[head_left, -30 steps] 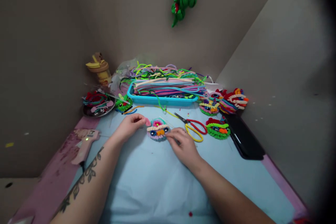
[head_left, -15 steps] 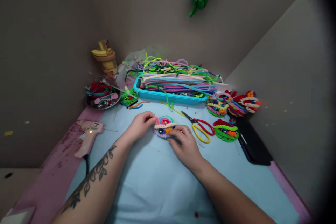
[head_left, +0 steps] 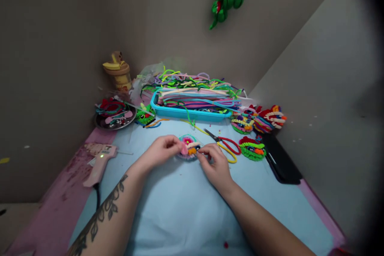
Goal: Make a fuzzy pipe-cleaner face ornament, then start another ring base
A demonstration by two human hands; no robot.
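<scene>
A small round craft piece (head_left: 189, 147) made of coiled pipe cleaners in pink, teal, cream and orange lies on the light blue mat (head_left: 180, 208). My left hand (head_left: 160, 151) pinches its left edge, a pink bit showing at the fingertips. My right hand (head_left: 214, 162) has its fingers closed on the piece's right side. Both forearms reach in from the bottom; the left one bears a leaf tattoo.
Red and yellow scissors (head_left: 226, 147) lie just right of my hands. A turquoise tray (head_left: 192, 113) heaped with pipe cleaners stands behind. Finished pieces (head_left: 252, 149) sit at right by a black phone (head_left: 282, 164). A pink glue gun (head_left: 99, 164) lies at left, near a plate (head_left: 115, 114).
My hands have drawn closer together on the craft piece, and the left fingers now pinch its edge. The camera view has shifted slightly.
</scene>
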